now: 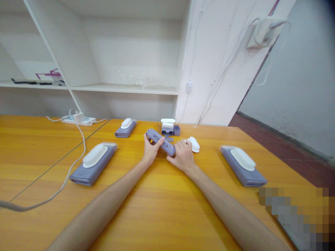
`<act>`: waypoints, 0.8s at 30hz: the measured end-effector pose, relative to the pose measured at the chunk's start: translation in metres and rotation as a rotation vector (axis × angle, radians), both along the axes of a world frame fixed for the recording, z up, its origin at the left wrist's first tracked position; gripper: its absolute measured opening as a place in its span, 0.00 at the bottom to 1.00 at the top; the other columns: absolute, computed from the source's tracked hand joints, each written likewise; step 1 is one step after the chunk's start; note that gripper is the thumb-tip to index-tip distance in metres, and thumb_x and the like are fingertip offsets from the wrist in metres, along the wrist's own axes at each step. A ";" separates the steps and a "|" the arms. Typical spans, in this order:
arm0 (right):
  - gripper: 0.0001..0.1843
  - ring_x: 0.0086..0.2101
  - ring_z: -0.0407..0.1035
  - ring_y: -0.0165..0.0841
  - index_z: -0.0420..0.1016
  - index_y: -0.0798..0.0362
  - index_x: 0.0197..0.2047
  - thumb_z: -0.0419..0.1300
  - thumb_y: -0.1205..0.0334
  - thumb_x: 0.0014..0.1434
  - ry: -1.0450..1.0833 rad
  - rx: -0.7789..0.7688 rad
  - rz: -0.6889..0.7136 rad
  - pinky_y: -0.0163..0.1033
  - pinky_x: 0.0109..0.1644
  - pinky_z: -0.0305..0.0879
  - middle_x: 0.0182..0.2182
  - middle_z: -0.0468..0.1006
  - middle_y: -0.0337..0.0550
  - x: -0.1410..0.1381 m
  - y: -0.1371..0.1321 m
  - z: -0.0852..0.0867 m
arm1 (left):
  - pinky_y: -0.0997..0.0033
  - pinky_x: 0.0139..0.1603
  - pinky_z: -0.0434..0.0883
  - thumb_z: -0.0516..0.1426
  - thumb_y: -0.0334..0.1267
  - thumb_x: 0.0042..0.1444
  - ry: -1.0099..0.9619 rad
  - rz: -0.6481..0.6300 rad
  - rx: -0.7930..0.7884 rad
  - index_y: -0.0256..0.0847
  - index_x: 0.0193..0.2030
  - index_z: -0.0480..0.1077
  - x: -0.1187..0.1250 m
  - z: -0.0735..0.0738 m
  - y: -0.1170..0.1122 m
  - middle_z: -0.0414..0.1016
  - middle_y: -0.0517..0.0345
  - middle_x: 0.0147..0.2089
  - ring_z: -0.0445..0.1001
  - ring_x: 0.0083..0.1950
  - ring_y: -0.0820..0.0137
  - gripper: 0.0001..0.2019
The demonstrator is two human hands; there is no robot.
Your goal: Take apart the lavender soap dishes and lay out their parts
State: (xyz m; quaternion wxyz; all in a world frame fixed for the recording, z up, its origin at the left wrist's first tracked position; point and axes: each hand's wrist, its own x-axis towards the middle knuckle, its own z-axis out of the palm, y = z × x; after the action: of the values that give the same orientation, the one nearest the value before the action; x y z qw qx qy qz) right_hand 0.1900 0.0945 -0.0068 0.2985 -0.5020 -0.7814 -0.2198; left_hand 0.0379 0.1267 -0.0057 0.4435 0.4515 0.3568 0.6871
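Both hands meet over the middle of the orange-yellow varnished wooden table, holding a long grey-violet plastic shell pierced with rows of small holes. The left hand wraps the shell's far end, thumb on top and fingers curled beneath. The right hand closes over the near end with its knuckles up. Gripped at both ends, the shell sits just above the wood, slanting from upper left to lower right. Its holed face is turned up towards the eyes, a hold that seems meant to keep it steady and in plain view.

Just beside the right hand's fingers lies a white oval plastic cap, loose on the table and likely kept there for easy reach. Behind the shell stands a small grey-violet block with a white top.

Three units, each a grey-violet slab bearing a white oval cap, lie out to the sides, well apart from the hands: the near-left unit, the far-left unit and the right unit.

A white power strip rests at the table's back edge, and its white cable trails forward along the left. White shelving rises behind
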 end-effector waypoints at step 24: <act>0.11 0.38 0.63 0.39 0.69 0.53 0.35 0.60 0.57 0.50 -0.002 -0.121 0.187 0.44 0.46 0.52 0.33 0.73 0.45 0.017 0.011 0.006 | 0.66 0.39 0.75 0.66 0.46 0.43 -0.059 -0.068 -0.146 0.49 0.45 0.52 0.002 -0.005 0.005 0.66 0.59 0.44 0.71 0.42 0.69 0.29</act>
State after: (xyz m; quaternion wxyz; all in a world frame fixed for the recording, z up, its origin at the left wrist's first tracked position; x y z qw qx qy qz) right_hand 0.2070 0.1054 -0.0008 0.2859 -0.4441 -0.8369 -0.1439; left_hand 0.0396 0.1320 -0.0103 0.5088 0.4092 0.3772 0.6568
